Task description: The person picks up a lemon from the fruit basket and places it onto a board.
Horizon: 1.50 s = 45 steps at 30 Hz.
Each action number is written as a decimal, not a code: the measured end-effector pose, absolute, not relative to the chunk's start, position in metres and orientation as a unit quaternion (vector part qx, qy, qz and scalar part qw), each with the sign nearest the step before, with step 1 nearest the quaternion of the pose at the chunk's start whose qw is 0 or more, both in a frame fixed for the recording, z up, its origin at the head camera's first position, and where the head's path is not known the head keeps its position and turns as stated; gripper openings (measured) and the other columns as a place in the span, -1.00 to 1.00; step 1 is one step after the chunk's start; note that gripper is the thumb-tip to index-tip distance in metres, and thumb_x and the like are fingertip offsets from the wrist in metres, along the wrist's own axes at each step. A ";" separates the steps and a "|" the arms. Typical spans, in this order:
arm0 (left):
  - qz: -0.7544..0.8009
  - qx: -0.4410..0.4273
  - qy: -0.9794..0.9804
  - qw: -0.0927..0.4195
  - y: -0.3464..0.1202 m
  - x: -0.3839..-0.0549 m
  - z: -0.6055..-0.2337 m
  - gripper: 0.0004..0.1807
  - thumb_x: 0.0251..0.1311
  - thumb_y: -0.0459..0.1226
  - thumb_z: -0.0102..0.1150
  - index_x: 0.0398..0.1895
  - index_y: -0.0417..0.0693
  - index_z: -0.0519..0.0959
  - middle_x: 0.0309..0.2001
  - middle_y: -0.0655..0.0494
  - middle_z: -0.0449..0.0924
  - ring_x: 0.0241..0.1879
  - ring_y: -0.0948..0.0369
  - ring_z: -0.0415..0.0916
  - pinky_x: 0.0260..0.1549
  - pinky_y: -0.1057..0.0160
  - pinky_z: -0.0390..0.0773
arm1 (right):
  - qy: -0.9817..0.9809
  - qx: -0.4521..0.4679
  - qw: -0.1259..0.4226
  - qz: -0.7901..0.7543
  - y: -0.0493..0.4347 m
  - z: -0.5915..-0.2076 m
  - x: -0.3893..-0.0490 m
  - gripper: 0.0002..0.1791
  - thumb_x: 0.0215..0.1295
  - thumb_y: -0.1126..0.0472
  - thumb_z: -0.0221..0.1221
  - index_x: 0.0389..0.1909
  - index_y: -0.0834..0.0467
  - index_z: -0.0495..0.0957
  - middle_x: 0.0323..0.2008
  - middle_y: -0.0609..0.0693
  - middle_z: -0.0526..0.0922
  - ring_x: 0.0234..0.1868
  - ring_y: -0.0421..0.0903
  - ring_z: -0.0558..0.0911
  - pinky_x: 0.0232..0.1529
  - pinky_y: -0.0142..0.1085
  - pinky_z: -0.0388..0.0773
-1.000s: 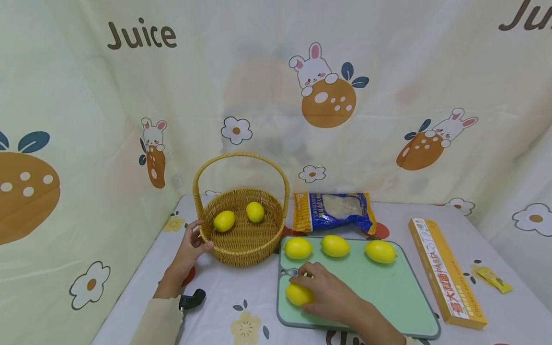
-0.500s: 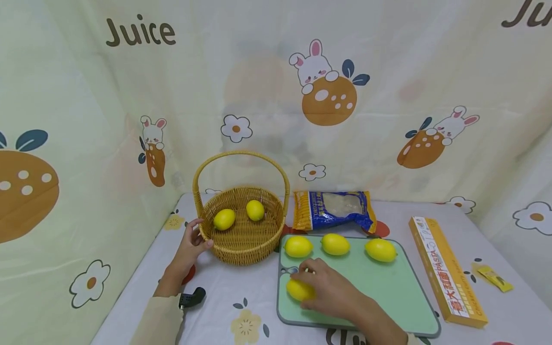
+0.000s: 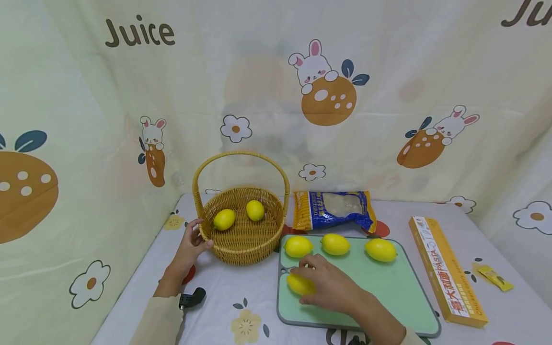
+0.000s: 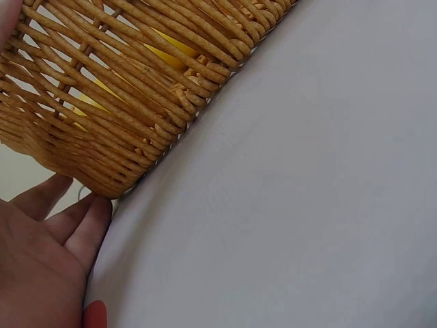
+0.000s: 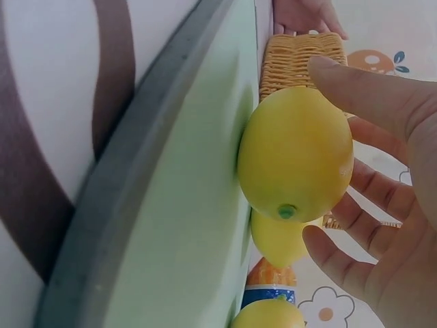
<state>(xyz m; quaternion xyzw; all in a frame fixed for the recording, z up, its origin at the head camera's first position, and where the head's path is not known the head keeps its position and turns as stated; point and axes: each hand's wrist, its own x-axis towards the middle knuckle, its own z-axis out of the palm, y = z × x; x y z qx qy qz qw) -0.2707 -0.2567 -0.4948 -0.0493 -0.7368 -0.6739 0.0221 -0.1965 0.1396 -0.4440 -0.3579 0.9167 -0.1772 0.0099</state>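
Observation:
My left hand point(image 3: 189, 247) touches the near left wall of a wicker basket point(image 3: 241, 256), thumb at the front and fingers spread along the side. In the left wrist view, straight fingers point(image 4: 85, 236) meet the bottom edge of its woven wall. Inside lie two lemons, one on the left point(image 3: 224, 220) and one farther back point(image 3: 255, 211). On a green cutting board point(image 3: 366, 287), my right hand point(image 3: 329, 282) is loosely spread around another lemon point(image 5: 293, 157), thumb and fingers at its sides. Three more lemons line the board's far side, such as the middle one point(image 3: 336, 244).
A blue and yellow pasta bag point(image 3: 334, 211) lies behind the board. An orange pasta box point(image 3: 448, 273) lies right of it, with a small yellow packet point(image 3: 495, 279) beyond. Patterned curtain point(image 3: 258, 86) closes in the back and sides. The basket handle point(image 3: 241, 153) arches upright.
The lemon by my right hand has shifted slightly toward the far row, the hand moving with it, and its thumb now stands a little off the lemon. My left hand stays at the basket.

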 end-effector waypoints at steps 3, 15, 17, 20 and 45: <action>-0.672 -0.048 -0.738 0.029 -0.260 -0.277 -0.507 -0.25 0.31 -0.36 0.17 0.42 0.08 -0.03 0.48 -0.23 -0.04 0.41 -0.12 0.06 0.31 -0.07 0.12 | 0.919 -0.352 0.018 -0.177 0.139 -0.444 -0.199 -0.36 0.02 -0.08 0.45 0.19 -0.12 0.55 0.04 -0.16 0.42 -0.02 -0.16 0.40 0.06 -0.14 0.49; -0.673 -0.046 -0.738 0.019 -0.258 -0.266 -0.489 -0.21 0.28 -0.35 0.20 0.43 -0.01 -0.05 0.48 -0.31 -0.08 0.42 -0.17 0.02 0.31 -0.09 0.12 | 0.918 -0.355 0.008 -0.178 0.137 -0.441 -0.203 -0.38 0.01 -0.07 0.46 0.16 -0.11 0.57 0.04 -0.15 0.43 0.00 -0.15 0.42 0.09 -0.09 0.48; -0.672 -0.044 -0.739 0.019 -0.258 -0.266 -0.489 -0.21 0.28 -0.35 0.20 0.43 -0.01 -0.05 0.48 -0.31 -0.09 0.42 -0.17 0.02 0.31 -0.09 0.12 | 0.917 -0.359 0.009 -0.172 0.136 -0.439 -0.205 -0.38 0.02 -0.08 0.45 0.16 -0.10 0.57 0.04 -0.15 0.43 0.00 -0.16 0.42 0.08 -0.11 0.48; -0.675 -0.040 -0.737 0.022 -0.260 -0.269 -0.496 -0.23 0.30 -0.37 0.18 0.43 0.03 -0.04 0.49 -0.27 -0.09 0.43 -0.14 0.02 0.32 -0.07 0.12 | 0.917 -0.364 0.016 -0.160 0.133 -0.433 -0.210 -0.39 0.06 -0.12 0.41 0.17 -0.09 0.56 0.05 -0.14 0.44 0.01 -0.16 0.41 0.08 -0.12 0.47; -0.666 -0.045 -0.743 0.038 -0.261 -0.278 -0.508 -0.24 0.26 -0.33 0.21 0.41 0.13 0.01 0.47 -0.26 -0.04 0.41 -0.13 0.05 0.34 -0.08 0.08 | 0.910 -0.403 0.036 -0.092 0.089 -0.376 -0.293 -0.41 0.24 -0.14 0.27 0.23 0.04 0.52 0.04 -0.02 0.49 -0.07 -0.14 0.45 -0.07 -0.24 0.46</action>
